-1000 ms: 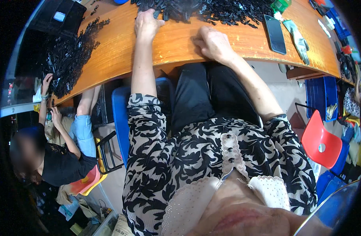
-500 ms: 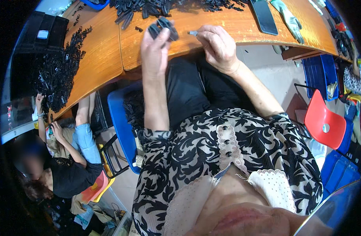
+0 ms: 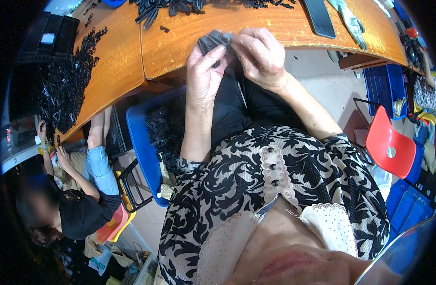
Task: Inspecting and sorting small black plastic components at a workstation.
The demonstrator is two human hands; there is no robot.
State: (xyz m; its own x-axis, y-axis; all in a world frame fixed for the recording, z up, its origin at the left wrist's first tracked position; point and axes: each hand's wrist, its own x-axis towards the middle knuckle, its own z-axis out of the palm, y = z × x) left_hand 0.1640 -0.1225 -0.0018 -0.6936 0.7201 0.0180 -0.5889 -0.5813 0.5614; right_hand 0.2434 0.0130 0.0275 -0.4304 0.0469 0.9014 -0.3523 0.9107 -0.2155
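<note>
Our left hand [image 3: 206, 71] pinches a bunch of small black plastic parts [image 3: 215, 40] between thumb and fingertips, while the right hand [image 3: 258, 54] closes its fingers on the bunch's right end, just above the wooden table [image 3: 256, 26] edge. We judge a steady left-hand hold best (the right does the fine work). The bunch's long axis runs roughly left to right; which end leads we cannot tell.

wooden table [image 3: 256, 28], red chair [image 3: 389, 147], blue chair [image 3: 142, 142].
</note>
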